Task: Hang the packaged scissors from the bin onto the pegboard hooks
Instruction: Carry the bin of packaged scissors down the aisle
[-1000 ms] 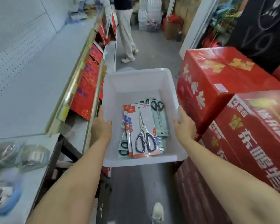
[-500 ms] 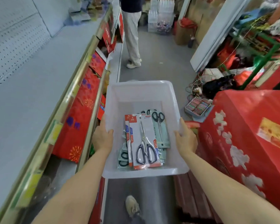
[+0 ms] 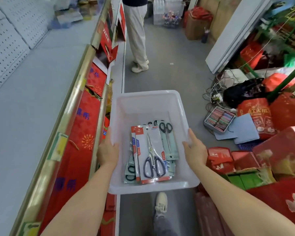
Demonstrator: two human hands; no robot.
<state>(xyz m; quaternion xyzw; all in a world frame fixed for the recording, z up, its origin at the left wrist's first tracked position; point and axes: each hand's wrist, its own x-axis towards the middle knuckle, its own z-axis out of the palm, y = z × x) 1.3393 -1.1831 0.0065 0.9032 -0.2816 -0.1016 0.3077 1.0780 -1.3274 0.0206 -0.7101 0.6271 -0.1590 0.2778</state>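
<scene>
Head view, bin: a white plastic bin (image 3: 148, 106) is carried above the aisle floor, in front of the person's body, with one shoe visible under its near edge.
Head view, left hand: the left hand (image 3: 108, 151) takes the bin's left rim, thumb over the lip and palm on the outer wall; the other fingers are hidden beneath, so the grip is clamped on the rim.
Head view, right hand: the right hand (image 3: 194, 150) mirrors it on the right rim, thumb lying over the edge and palm against the side, its grip closed on the bin too.
Head view, packaged scissors: the packaged scissors (image 3: 152, 155) lie flat in a loose pile at the near end of the bin floor, the top card with black handles toward the person; several more cards fan out underneath.
Head view, pegboard: a white perforated pegboard (image 3: 8, 48) runs along the far left behind a grey shelf; no hooks can be made out on it.
Head view, surroundings: red gift boxes (image 3: 85, 133) line the lower shelf front, and another person (image 3: 136, 34) stands further down the aisle.
Progress: nothing appears hung; every pack in view sits in the bin.
Left to do: set the bin down, lift out packs one at a time and slip each card's hole onto a hook.
</scene>
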